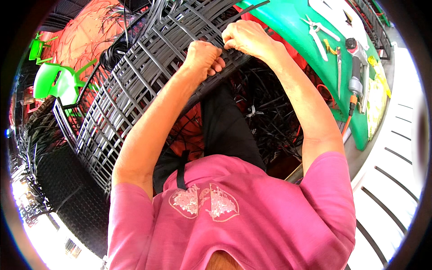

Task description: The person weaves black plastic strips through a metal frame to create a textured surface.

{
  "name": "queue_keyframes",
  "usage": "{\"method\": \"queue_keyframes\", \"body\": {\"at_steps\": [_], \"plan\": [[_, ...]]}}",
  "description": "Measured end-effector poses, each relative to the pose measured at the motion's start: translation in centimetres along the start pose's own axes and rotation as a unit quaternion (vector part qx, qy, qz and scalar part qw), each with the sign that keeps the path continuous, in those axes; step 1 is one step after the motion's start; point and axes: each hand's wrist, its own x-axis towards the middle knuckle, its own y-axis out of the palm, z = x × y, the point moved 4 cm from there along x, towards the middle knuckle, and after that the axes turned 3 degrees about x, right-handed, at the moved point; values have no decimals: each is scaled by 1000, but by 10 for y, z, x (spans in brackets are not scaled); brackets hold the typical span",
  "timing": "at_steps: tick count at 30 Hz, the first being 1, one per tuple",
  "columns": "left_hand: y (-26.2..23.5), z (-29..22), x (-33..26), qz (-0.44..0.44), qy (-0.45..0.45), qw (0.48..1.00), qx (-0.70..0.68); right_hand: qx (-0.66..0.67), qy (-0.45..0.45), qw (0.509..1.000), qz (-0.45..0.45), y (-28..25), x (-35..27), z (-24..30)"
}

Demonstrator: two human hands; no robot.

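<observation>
A black woven panel (pixel 135 85) is found in front of the body, over the legs; near its close edge, the left hand (pixel 202 59) is observed curled into a fist, and the right hand (pixel 246 38), just to the right, with fingertips pinched; whether a strip is gripped by either cannot be told; in judgement, black strips (pixel 177 49) should be kept flat, untwisted and evenly taut; right of the panel, cutters (pixel 315 28) and an air tool (pixel 355 72) are noted on a green surface (pixel 292 27).

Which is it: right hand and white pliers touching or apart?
Apart. The head view shows green surface between the right hand and the white pliers.
</observation>
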Motion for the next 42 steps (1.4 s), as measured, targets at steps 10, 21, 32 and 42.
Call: {"method": "queue_keyframes", "body": {"at_steps": [10, 21, 32, 42], "plan": [[-1, 53, -101, -95, 188, 977, -43, 287, -79, 953, 51, 28, -44, 36], [-33, 27, -67, 12, 68, 995, -69, 122, 17, 978, -169, 5, -38, 42], [-21, 30, -32, 52, -56, 995, -63, 37, 0, 990, -133, 44, -11, 45], [-8, 52, -94, -166, 122, 972, -115, 213, -140, 963, -82, 45, -34, 62]]}}
